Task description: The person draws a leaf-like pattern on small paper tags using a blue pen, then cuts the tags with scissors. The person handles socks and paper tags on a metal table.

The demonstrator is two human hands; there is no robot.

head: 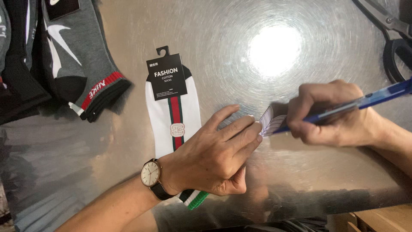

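Observation:
A white sock [161, 116] with a green and red stripe and a black card header lies flat on the shiny metal table [266, 56]. My left hand [214, 154], with a wristwatch [151, 175] on its wrist, rests over the sock's lower part, and its fingertips pinch a small white paper slip [268, 122]. My right hand [332, 114] grips a blue pen [377, 96] whose tip touches that slip.
A pile of grey and black socks [64, 56] lies at the upper left. Black-handled scissors [395, 38] sit at the upper right corner. The table's front edge runs along the bottom right, with a wooden surface [382, 219] below it.

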